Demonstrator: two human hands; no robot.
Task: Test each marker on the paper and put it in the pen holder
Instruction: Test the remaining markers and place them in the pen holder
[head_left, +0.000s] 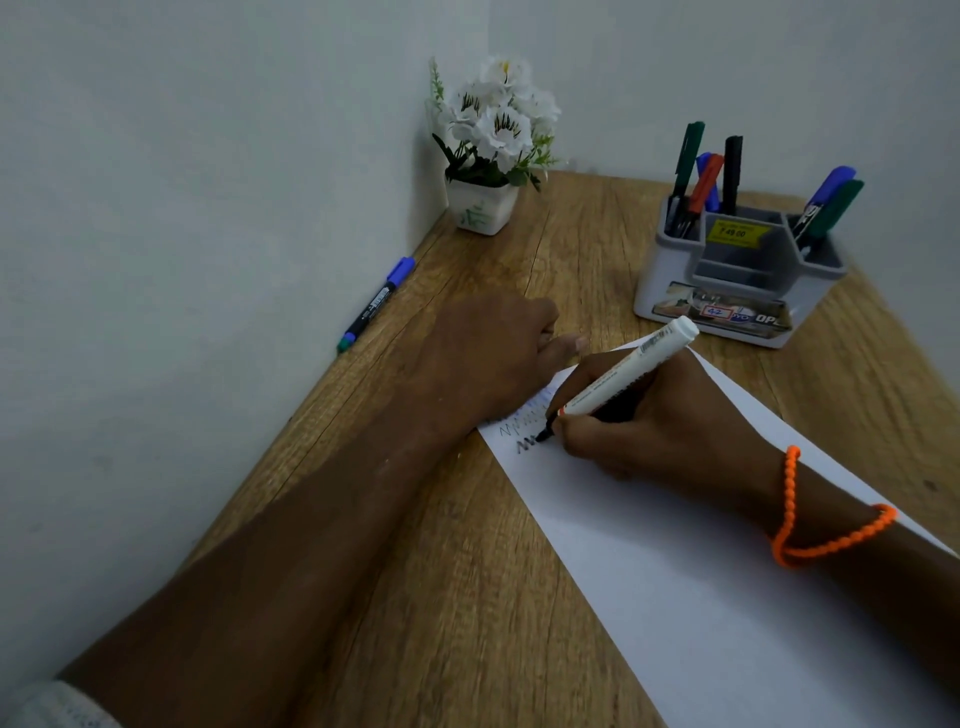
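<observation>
My right hand (660, 415) grips a white-barrelled marker (631, 369) whose black tip touches the white paper (701, 582) beside fresh black zigzag strokes. Older scribbles lie just above them. My left hand (488, 353) rests on the paper's far left corner with fingers curled under; a dark cap may be tucked in my right palm, but I cannot tell. The grey pen holder (727, 291) stands at the back right with several markers upright in it. One blue-capped marker (376, 304) lies on the table along the left wall.
A white pot of artificial flowers (488, 150) sits in the far corner of the wooden table (415, 571). Walls close off the left and back sides. An orange bead bracelet (810, 525) circles my right wrist.
</observation>
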